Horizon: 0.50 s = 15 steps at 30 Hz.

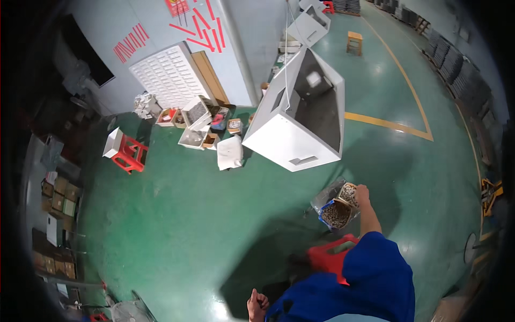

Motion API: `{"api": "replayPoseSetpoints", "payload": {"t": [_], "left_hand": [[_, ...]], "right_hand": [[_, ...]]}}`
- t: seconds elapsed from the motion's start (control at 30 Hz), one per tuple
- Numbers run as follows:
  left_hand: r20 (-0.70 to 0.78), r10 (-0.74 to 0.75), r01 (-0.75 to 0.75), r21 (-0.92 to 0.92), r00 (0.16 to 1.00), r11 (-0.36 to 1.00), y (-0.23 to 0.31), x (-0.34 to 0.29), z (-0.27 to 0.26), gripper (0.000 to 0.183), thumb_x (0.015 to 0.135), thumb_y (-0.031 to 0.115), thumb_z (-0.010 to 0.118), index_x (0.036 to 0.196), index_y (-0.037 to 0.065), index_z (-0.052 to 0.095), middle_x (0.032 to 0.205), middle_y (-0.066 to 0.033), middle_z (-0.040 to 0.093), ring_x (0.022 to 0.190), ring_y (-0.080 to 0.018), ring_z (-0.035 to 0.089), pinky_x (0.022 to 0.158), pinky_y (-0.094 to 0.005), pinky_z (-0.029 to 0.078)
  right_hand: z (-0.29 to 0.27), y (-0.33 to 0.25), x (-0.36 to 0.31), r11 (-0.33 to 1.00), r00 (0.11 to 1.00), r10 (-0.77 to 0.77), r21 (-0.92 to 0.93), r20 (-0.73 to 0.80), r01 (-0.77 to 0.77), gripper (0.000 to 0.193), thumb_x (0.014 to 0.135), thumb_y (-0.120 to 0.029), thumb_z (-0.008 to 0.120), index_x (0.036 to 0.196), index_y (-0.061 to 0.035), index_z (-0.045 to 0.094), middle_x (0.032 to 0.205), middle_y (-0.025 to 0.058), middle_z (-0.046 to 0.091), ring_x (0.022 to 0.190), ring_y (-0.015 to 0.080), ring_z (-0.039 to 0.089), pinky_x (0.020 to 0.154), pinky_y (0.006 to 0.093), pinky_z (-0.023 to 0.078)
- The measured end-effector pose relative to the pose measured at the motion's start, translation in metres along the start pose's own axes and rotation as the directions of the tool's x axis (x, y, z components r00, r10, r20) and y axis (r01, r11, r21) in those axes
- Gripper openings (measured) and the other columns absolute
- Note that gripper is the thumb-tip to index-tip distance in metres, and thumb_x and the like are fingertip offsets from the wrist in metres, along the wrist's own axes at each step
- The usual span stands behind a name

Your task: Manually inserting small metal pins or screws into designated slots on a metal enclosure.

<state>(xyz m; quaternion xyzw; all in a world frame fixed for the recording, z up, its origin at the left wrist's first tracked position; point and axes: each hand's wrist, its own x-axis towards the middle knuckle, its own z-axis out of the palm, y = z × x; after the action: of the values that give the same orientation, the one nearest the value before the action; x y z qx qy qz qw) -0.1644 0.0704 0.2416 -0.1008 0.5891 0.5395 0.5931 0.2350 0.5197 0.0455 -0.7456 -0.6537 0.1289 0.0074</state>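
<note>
My right hand reaches down to the right rim of a small carton of light-coloured small parts. Its fingers look curled; anything between them is too small to tell. Against that carton sits a blue-edged container filled with brownish small parts. Both lie on a clear plastic sheet or bag. Near the lower edge my left hand is held with fingers curled and thumb up, away from the containers. Whether it holds something small cannot be made out.
A large white metal housing hangs on a cord ahead. Partly under my blue sleeve is a red stool. Ahead left are a white-covered stool, bins of parts and another red stool. A fan stands lower left.
</note>
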Motion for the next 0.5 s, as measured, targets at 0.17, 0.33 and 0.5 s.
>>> {"api": "replayPoseSetpoints", "payload": {"t": [0.17, 0.33, 0.5], "left_hand": [[0.105, 0.248, -0.236, -0.114, 0.963, 0.965, -0.004, -0.003, -0.025, 0.046, 0.097, 0.036, 0.042, 0.057, 0.012, 0.038, 0.046, 0.0003, 0.031, 0.036, -0.0107, 0.027, 0.034, -0.0251, 0.020], [-0.058, 0.354, -0.358, -0.193, 0.934, 0.914, 0.000, -0.029, -0.035, 0.049, 0.096, 0.044, 0.041, 0.062, 0.009, 0.049, 0.045, -0.0018, 0.041, 0.032, -0.0105, 0.032, 0.033, -0.0247, 0.023], [-0.285, 0.440, -0.524, -0.481, 0.852, 0.702, -0.008, -0.063, -0.066, 0.052, 0.094, 0.049, 0.039, 0.063, 0.009, 0.050, 0.051, -0.0004, 0.045, 0.042, -0.0101, 0.040, 0.040, -0.0244, 0.030]], "right_hand": [[0.075, -0.064, -0.022, 0.710, 0.706, -0.335, 0.659, 0.624, -0.246, 0.013, 0.080, -0.009, 0.062, 0.081, 0.0042, 0.063, 0.080, 0.0172, 0.064, 0.064, 0.0236, 0.063, 0.052, 0.0368, 0.054], [-0.016, -0.321, -0.271, 0.625, 0.077, -0.772, 0.775, 0.631, -0.091, 0.017, 0.087, -0.016, 0.060, 0.084, 0.0007, 0.059, 0.068, 0.0054, 0.060, 0.053, 0.0113, 0.057, 0.049, 0.0249, 0.050], [-0.072, -0.411, -0.466, 0.294, -0.415, -0.833, 0.928, 0.366, 0.229, 0.012, 0.090, -0.010, 0.052, 0.087, 0.0009, 0.055, 0.075, 0.0054, 0.057, 0.054, 0.0083, 0.052, 0.049, 0.0225, 0.045]]}}
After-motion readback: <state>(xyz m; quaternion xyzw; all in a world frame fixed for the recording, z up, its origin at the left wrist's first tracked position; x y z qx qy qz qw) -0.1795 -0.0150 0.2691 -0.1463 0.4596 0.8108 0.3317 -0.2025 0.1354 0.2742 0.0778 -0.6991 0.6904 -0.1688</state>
